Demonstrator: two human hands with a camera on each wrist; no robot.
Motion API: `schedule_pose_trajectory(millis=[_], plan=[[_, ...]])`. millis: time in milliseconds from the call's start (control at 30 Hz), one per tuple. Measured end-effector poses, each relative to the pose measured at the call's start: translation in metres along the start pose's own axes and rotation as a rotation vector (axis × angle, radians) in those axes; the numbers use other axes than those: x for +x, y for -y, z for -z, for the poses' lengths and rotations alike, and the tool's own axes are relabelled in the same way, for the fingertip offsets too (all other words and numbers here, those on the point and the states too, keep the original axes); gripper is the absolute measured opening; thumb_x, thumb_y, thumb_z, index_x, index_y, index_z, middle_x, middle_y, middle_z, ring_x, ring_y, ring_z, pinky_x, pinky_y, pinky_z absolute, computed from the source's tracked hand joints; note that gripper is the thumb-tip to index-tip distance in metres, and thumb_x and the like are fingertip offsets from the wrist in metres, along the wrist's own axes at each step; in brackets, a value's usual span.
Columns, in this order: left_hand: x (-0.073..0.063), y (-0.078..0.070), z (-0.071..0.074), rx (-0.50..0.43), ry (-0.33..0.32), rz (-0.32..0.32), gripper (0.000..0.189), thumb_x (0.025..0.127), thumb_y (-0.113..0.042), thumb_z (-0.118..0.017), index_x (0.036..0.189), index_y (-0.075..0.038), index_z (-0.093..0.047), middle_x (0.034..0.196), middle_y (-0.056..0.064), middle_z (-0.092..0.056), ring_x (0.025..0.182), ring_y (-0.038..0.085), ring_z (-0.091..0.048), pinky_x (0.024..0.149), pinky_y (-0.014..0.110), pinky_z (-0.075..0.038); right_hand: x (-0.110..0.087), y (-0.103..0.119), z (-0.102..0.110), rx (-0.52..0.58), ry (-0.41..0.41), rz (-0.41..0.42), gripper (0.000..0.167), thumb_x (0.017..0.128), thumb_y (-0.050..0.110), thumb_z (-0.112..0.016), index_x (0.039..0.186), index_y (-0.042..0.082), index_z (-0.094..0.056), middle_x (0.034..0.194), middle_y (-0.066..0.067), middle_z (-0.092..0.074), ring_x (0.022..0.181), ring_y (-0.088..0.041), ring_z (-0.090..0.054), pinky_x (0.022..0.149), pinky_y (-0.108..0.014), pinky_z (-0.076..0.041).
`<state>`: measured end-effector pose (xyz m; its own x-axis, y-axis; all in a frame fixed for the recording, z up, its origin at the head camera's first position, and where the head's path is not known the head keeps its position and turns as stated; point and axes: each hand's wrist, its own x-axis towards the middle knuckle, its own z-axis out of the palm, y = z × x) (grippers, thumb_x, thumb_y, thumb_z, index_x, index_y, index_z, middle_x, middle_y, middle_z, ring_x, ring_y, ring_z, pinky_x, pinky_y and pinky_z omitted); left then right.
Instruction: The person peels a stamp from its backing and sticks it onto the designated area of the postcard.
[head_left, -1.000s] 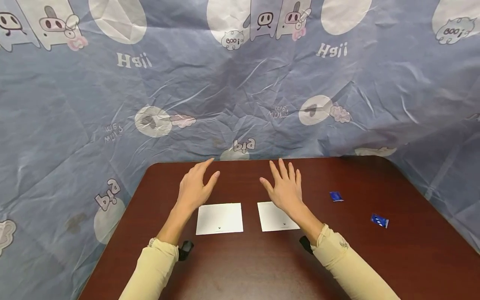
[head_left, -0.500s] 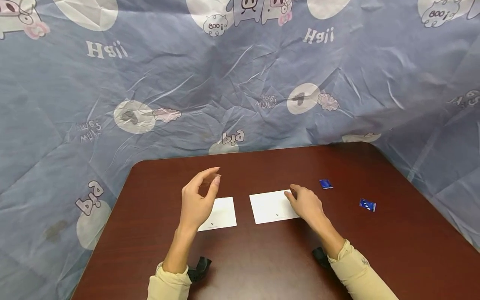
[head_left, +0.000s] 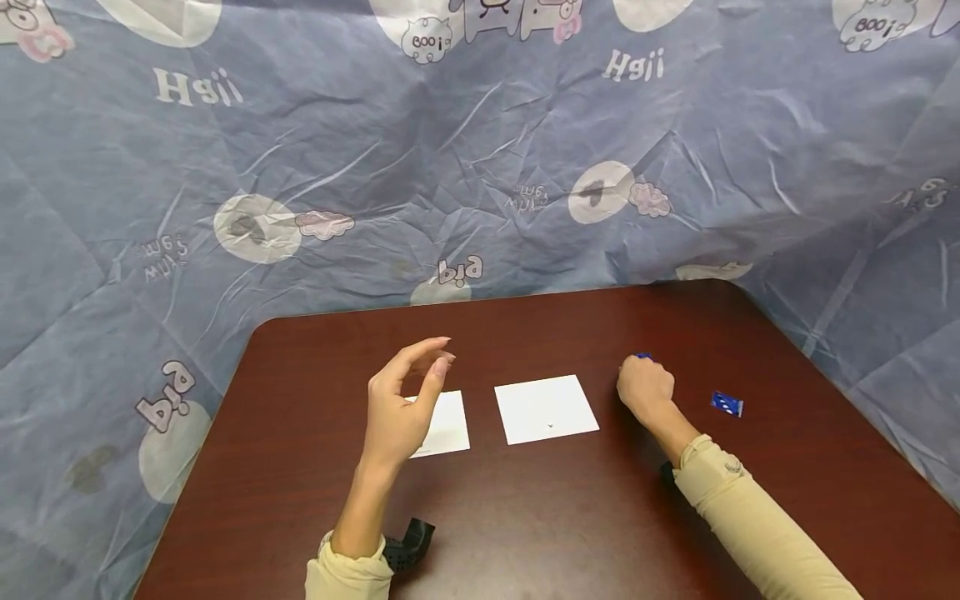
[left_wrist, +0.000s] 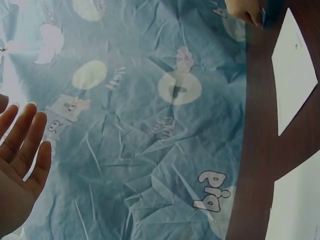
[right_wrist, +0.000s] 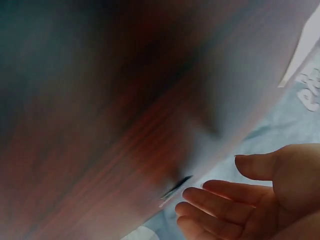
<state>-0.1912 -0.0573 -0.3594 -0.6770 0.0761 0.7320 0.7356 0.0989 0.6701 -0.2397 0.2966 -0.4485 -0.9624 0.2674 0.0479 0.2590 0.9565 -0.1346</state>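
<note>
In the head view my right hand [head_left: 647, 388] is over a small blue packet [head_left: 643, 356], which it mostly covers. The right wrist view shows that hand [right_wrist: 240, 200] with thumb and fingers apart, and a thin dark edge [right_wrist: 176, 188] just beyond the fingertips. Off to the left, my left hand [head_left: 401, 404] is raised with bent fingers and nothing in it, partly hiding a white card [head_left: 444, 425]. A second white card [head_left: 546, 409] lies between the hands. Right of my right hand rests another blue packet [head_left: 727, 404] with white marks.
The brown tabletop [head_left: 525, 500] has a rounded far corner at each side. A wrinkled blue printed cloth [head_left: 420, 167] hangs behind it and along both sides. A black strap piece [head_left: 408, 543] shows at my left wrist.
My right hand has moved right, from above the right card to the nearer blue packet, uncovering that card. My left hand has bent its fingers. The head view has tilted down and turned slightly right.
</note>
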Motion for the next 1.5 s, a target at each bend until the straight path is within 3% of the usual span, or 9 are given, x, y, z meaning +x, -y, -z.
schedule_pose_trajectory(millis=[300, 533, 733, 1000, 1167, 1300, 1400, 1500], plan=[[-0.003, 0.002, -0.001, -0.006, -0.045, -0.042, 0.026, 0.088, 0.004, -0.060, 0.113, -0.003, -0.065, 0.094, 0.009, -0.067, 0.079, 0.018, -0.063, 0.070, 0.028, -0.051, 0.009, -0.014, -0.009, -0.090, -0.035, 0.022, 0.028, 0.089, -0.004, -0.036, 0.085, -0.022, -0.057, 0.089, -0.040, -0.059, 0.080, -0.051, -0.059, 0.062, -0.056, -0.050], [-0.002, 0.001, 0.000, -0.013, -0.056, -0.046, 0.026, 0.088, 0.003, -0.060, 0.113, -0.003, -0.065, 0.095, 0.011, -0.065, 0.080, 0.020, -0.063, 0.072, 0.029, -0.051, 0.012, -0.019, -0.013, -0.166, -0.067, 0.072, 0.026, 0.087, -0.007, -0.041, 0.070, -0.011, -0.060, 0.077, -0.029, -0.063, 0.070, -0.045, -0.062, 0.060, -0.053, -0.046], [-0.003, 0.001, -0.001, -0.019, -0.050, -0.047, 0.026, 0.088, 0.003, -0.060, 0.113, -0.003, -0.065, 0.095, 0.010, -0.065, 0.080, 0.021, -0.063, 0.072, 0.027, -0.051, 0.009, -0.021, -0.020, -0.253, -0.114, 0.140, 0.020, 0.086, -0.010, -0.043, 0.076, -0.014, -0.060, 0.075, -0.024, -0.059, 0.067, -0.042, -0.062, 0.058, -0.052, -0.044], [-0.005, 0.004, -0.004, -0.019, -0.040, -0.051, 0.028, 0.085, 0.009, -0.062, 0.111, -0.001, -0.065, 0.092, 0.012, -0.066, 0.077, 0.024, -0.063, 0.070, 0.028, -0.050, 0.010, -0.022, -0.017, -0.224, -0.186, 0.153, 0.018, 0.083, -0.010, -0.046, 0.071, -0.011, -0.059, 0.072, -0.026, -0.062, 0.065, -0.042, -0.063, 0.052, -0.052, -0.044], [-0.006, 0.005, -0.008, -0.022, 0.034, -0.007, 0.027, 0.087, 0.005, -0.062, 0.113, -0.003, -0.065, 0.090, 0.011, -0.068, 0.077, 0.024, -0.064, 0.070, 0.032, -0.050, 0.002, -0.014, -0.006, -0.169, -0.260, 0.186, 0.018, 0.083, -0.010, -0.046, 0.070, -0.009, -0.058, 0.070, -0.029, -0.062, 0.063, -0.044, -0.062, 0.050, -0.054, -0.045], [-0.006, 0.004, -0.008, -0.031, 0.098, 0.033, 0.025, 0.091, -0.002, -0.061, 0.114, -0.008, -0.066, 0.089, 0.005, -0.069, 0.079, 0.021, -0.065, 0.072, 0.033, -0.051, -0.017, 0.010, 0.002, -0.127, -0.343, 0.280, 0.012, 0.084, -0.009, -0.048, 0.074, -0.004, -0.053, 0.064, -0.025, -0.060, 0.056, -0.042, -0.060, 0.047, -0.051, -0.045], [-0.006, 0.005, -0.009, -0.035, 0.148, 0.056, 0.024, 0.092, -0.005, -0.061, 0.115, -0.011, -0.066, 0.089, 0.001, -0.069, 0.081, 0.017, -0.066, 0.073, 0.033, -0.052, -0.032, 0.031, 0.004, -0.091, -0.470, 0.386, 0.011, 0.080, -0.010, -0.051, 0.077, -0.001, -0.055, 0.057, -0.019, -0.058, 0.049, -0.036, -0.058, 0.045, -0.046, -0.045], [-0.007, 0.007, -0.011, -0.034, 0.195, 0.095, 0.024, 0.092, -0.006, -0.061, 0.115, -0.011, -0.066, 0.090, 0.001, -0.069, 0.083, 0.014, -0.065, 0.076, 0.036, -0.053, -0.044, 0.050, 0.005, -0.041, -0.618, 0.500, 0.014, 0.078, -0.011, -0.055, 0.084, -0.001, -0.063, 0.062, -0.015, -0.064, 0.049, -0.032, -0.058, 0.050, -0.044, -0.048]])
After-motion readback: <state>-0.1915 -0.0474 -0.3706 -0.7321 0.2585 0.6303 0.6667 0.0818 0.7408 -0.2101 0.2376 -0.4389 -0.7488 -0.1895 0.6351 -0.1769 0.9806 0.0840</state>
